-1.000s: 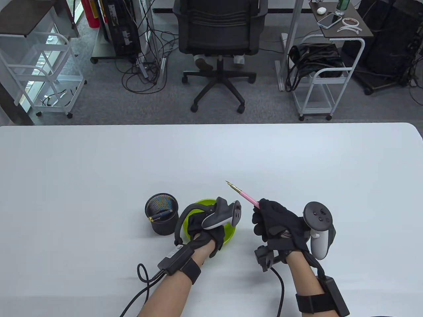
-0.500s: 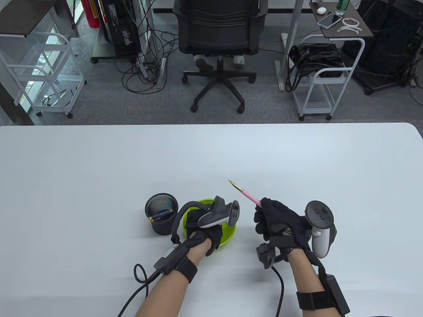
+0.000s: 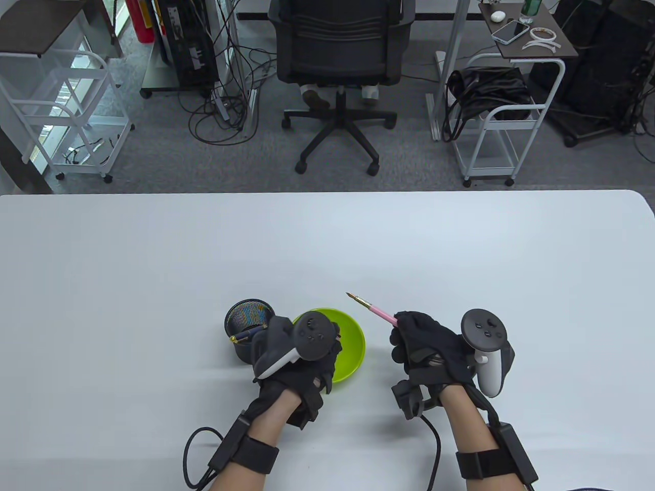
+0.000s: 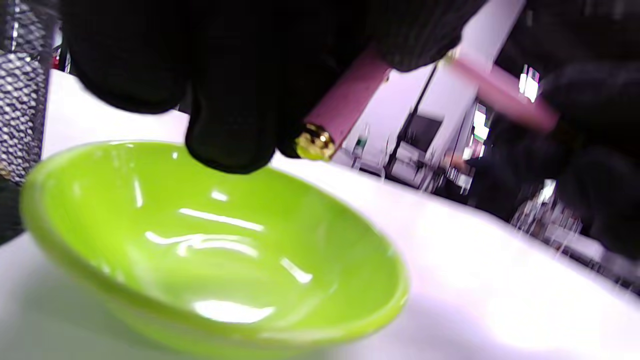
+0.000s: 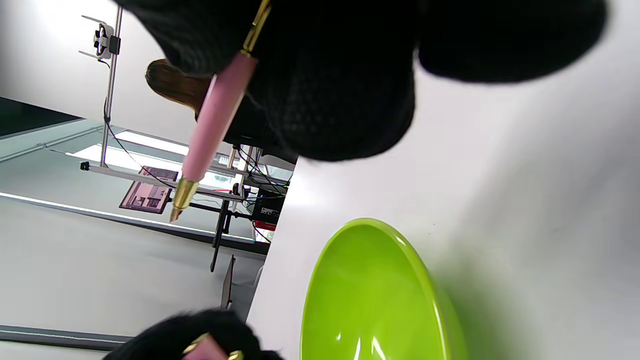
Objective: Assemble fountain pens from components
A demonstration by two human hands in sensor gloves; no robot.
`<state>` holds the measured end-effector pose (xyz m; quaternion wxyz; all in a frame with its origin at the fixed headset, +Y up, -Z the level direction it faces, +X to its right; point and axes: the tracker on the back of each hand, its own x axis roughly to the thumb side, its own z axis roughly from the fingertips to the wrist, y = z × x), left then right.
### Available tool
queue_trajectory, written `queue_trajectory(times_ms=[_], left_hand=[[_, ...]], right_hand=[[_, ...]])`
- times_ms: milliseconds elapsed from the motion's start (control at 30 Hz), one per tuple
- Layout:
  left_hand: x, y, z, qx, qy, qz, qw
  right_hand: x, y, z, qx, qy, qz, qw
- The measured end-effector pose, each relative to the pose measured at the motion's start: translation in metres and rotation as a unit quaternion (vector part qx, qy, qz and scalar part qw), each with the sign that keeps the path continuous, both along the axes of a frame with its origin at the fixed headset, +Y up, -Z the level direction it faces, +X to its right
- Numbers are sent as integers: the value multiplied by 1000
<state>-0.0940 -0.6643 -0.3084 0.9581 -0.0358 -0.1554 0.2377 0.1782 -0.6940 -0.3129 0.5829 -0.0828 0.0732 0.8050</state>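
My right hand (image 3: 424,348) grips a pink fountain pen body (image 3: 379,313) with its gold nib (image 3: 351,295) pointing up and to the left; it also shows in the right wrist view (image 5: 215,120). My left hand (image 3: 302,368) holds a pink cap with a gold end (image 4: 340,112) just above the green bowl (image 3: 353,342), at the bowl's left rim. The bowl looks empty in the left wrist view (image 4: 220,250). The two hands are apart.
A black mesh pen cup (image 3: 248,330) stands left of the bowl with a dark blue pen (image 3: 248,335) in it, close behind my left hand. Cables trail from both wrists toward the table's front edge.
My left hand has lifted out of the bowl with the pink cap and turned palm down, moving left and toward me. My right hand has lowered the pen slightly leftward.
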Motion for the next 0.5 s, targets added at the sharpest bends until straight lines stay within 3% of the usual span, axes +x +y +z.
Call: queue_trajectory(times_ms=[167, 300, 500], left_hand=[[-30, 2, 2, 16, 2, 114, 993], [-42, -1, 3, 25, -3, 161, 987], [-59, -14, -3, -11, 17, 268, 963]], right_hand=[[-4, 2, 2, 13, 8, 16, 1000], [-8, 3, 3, 43, 31, -6, 999], [-16, 13, 8, 98, 64, -39, 992]])
